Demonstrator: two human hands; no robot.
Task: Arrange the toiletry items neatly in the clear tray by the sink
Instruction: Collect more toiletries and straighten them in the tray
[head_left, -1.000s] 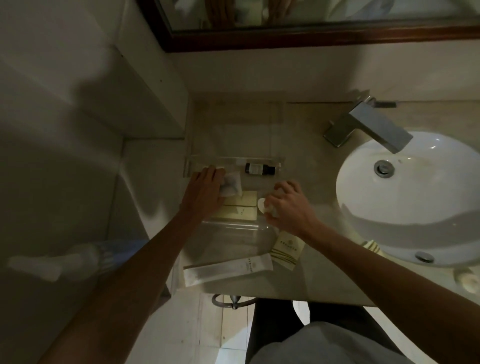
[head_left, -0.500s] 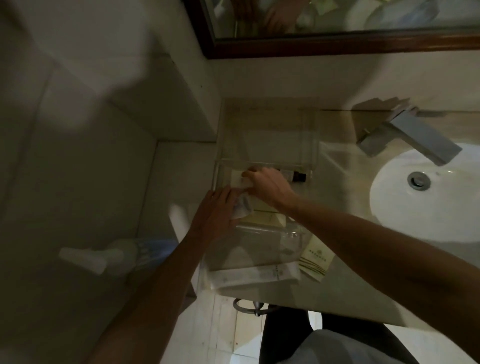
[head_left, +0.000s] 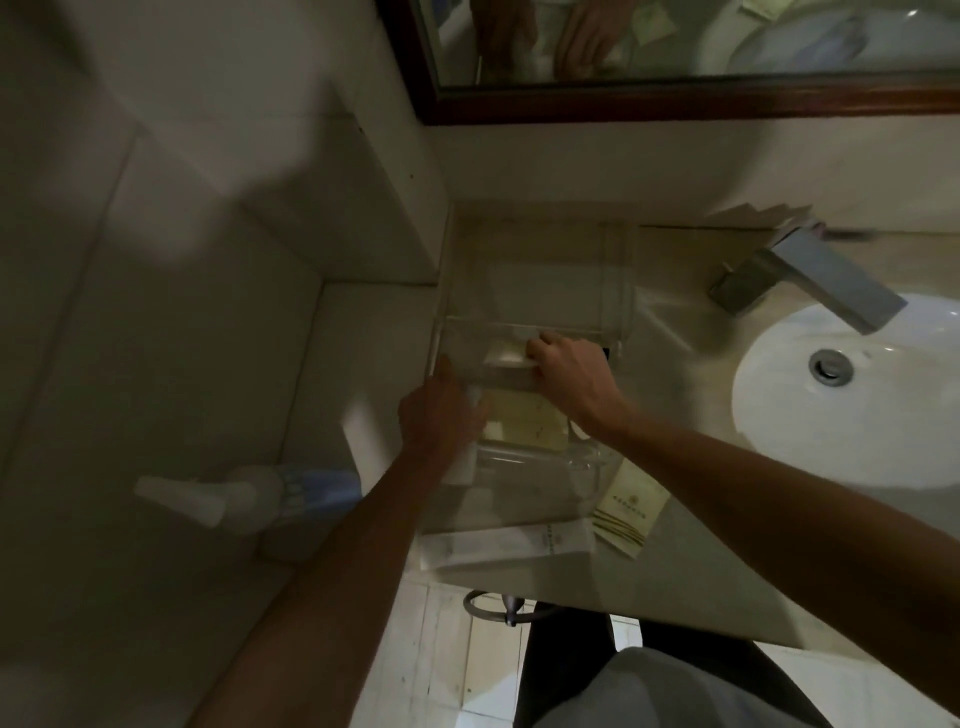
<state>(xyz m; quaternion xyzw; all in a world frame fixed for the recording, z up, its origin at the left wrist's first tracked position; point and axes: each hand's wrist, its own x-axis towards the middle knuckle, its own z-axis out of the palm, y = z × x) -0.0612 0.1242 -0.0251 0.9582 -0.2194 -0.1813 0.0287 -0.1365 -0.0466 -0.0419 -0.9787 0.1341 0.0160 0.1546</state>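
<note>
The clear tray (head_left: 540, 291) sits on the pale stone bench (head_left: 691, 561), hard plastic with thin glassy walls and rounded corners, tucked against the wall to the left of the round white sink (head_left: 810, 415). My right hand (head_left: 569, 371) reaches into its middle section, fingers curled together and pinching a small white packet (head_left: 504, 357) that lies just ahead of my knuckles on the tray floor. My left hand (head_left: 441, 410) rests at the tray's left wall, fingers loosely bent; the blur keeps me from telling whether it grips the wall or only touches it.

Between my two wrists lie flat cream paper sachets (head_left: 524, 421), matte and rectangular, inside the tray. Just behind my right hand a dark little bottle (head_left: 610, 353) peeks out, mostly hidden. Nearer my body, outside the tray, a long white paper sleeve (head_left: 509, 545) lies along the bench edge, and to the right of it a cream sachet with thin stripes (head_left: 631, 512) sits tilted. The square brushed-metal tap (head_left: 821, 278) juts over the sink, well to the right of my right hand.
</note>
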